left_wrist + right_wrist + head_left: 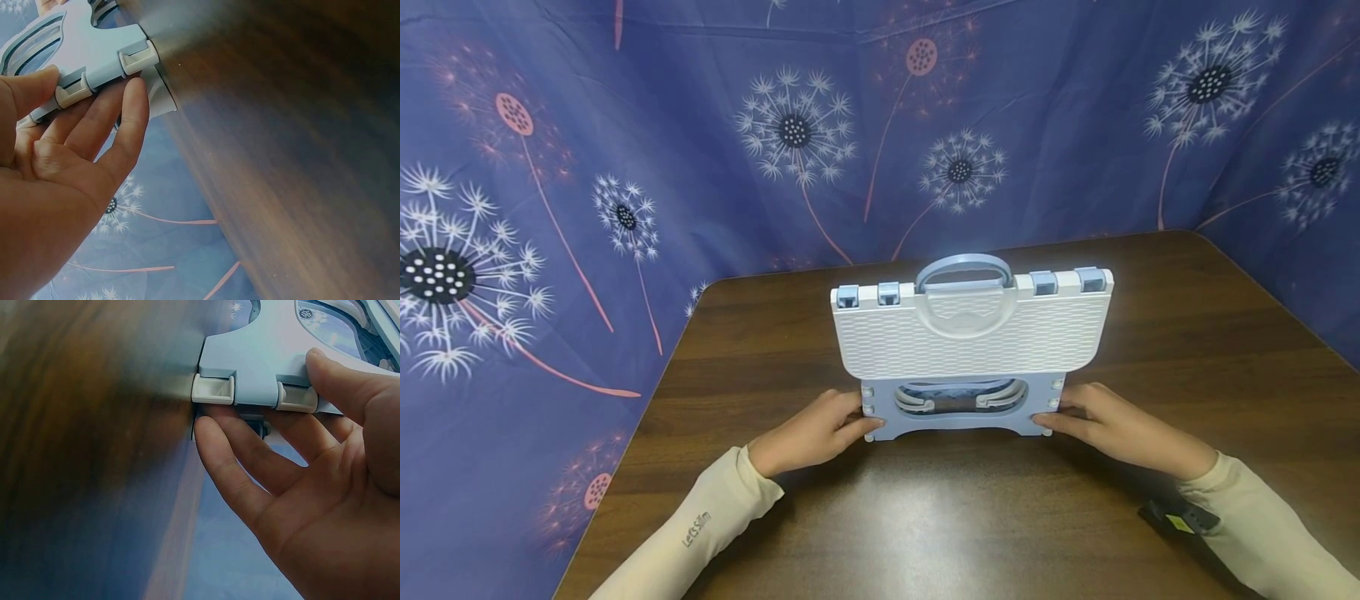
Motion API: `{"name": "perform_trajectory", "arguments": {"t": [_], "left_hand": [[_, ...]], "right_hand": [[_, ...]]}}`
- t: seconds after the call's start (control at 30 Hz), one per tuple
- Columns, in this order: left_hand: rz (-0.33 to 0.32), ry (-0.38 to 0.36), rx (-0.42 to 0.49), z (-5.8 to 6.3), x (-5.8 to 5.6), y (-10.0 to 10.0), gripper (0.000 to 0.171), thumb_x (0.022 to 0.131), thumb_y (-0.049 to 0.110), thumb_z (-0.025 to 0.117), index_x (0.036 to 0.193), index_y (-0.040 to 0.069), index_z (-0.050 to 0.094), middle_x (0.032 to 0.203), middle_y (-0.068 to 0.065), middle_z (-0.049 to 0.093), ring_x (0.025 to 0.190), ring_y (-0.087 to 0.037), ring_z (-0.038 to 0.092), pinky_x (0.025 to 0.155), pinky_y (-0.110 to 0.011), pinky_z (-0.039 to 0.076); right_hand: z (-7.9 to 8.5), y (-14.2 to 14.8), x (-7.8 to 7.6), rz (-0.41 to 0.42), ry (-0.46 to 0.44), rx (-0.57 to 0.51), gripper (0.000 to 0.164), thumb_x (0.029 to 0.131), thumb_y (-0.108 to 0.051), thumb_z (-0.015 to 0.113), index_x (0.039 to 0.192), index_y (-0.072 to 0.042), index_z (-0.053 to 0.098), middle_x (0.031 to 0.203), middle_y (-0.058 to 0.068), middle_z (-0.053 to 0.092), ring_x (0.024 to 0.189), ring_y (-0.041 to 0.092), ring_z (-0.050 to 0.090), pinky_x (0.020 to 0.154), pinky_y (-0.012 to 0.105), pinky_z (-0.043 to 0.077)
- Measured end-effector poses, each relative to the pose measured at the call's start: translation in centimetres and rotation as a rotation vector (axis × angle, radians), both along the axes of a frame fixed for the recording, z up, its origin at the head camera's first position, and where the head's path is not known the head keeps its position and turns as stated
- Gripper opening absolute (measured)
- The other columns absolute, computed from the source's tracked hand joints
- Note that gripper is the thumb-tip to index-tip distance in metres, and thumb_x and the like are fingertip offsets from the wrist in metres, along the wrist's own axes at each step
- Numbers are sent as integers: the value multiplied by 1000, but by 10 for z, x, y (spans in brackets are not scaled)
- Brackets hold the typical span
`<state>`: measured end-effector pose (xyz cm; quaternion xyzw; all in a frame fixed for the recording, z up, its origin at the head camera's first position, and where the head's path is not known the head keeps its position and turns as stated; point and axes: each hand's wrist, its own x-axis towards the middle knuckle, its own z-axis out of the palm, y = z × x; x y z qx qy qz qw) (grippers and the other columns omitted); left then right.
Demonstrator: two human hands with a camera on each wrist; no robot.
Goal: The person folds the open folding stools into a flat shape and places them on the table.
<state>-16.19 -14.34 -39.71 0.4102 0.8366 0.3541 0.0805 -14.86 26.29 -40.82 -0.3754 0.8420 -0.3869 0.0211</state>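
A folding step stool stands upright on the table, its white textured top panel tilted toward me above a light blue leg panel. A blue carry handle arches from its upper edge. My left hand grips the left side of the leg panel, thumb on the front face and fingers behind the hinged edge. On the opposite side, my right hand grips the leg panel the same way. Both wrist views show the pale hinge knuckles between thumb and fingers. White folding braces show through the oval opening in the leg panel.
The brown wooden table extends around the stool, its far edge close to a blue dandelion-print cloth. The cloth also hangs along the left and right. A dark strap with a yellow patch sits by the right sleeve.
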Motion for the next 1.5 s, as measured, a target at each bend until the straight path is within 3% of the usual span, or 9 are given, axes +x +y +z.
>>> {"name": "perform_trajectory", "arguments": {"t": [0.3,0.67,0.83,1.0,1.1,1.2,1.3,1.5], "left_hand": [[6,-12,8,-2,-1,0,9,101,15,61,107,10,64,82,-7,68,67,-1,50,59,-19,45],[18,-6,0,-1,-1,2,17,101,14,61,117,9,62,94,-1,70,75,-6,60,66,-21,51],[19,-37,7,-1,-1,3,20,100,13,61,120,9,61,100,-1,71,78,-13,64,67,-22,53],[25,-25,0,3,-2,1,13,100,16,62,111,10,65,89,-4,72,68,-5,58,60,-22,49],[50,0,19,9,-2,-3,8,99,20,64,102,12,67,84,-1,71,68,-5,61,61,-23,51],[84,46,63,16,-3,-7,8,96,22,68,98,14,66,85,4,71,75,-7,66,68,-27,55],[105,98,112,20,-5,-10,21,94,23,72,110,16,63,89,5,67,80,-9,65,71,-30,57],[129,129,150,19,-8,-10,73,89,29,78,148,24,34,116,2,58,93,-19,63,74,-36,57]], "right_hand": [[1,-1,1,-7,-13,11,12,98,-8,62,106,-16,68,85,-6,68,74,5,57,65,26,50],[-1,1,0,-37,25,36,16,97,-9,65,112,-13,68,97,-12,71,80,3,61,70,26,53],[-2,1,-1,-52,43,32,12,96,-9,66,106,-15,69,90,-12,70,76,3,58,67,26,51],[-2,1,-1,-106,64,2,14,91,-9,73,104,-14,72,92,-11,71,77,4,63,67,26,55],[1,1,-1,-147,70,-13,19,88,-12,77,106,-15,72,95,-11,72,79,6,66,68,27,56],[4,2,0,-211,133,-10,16,85,-15,80,95,-23,71,85,-15,70,74,4,63,66,25,54],[8,2,2,-291,199,-17,24,80,-16,85,92,-27,67,78,-17,65,71,4,60,65,24,51],[9,-3,3,-351,186,-100,72,73,-10,90,133,-19,53,91,-7,59,74,12,59,66,22,52]]}}
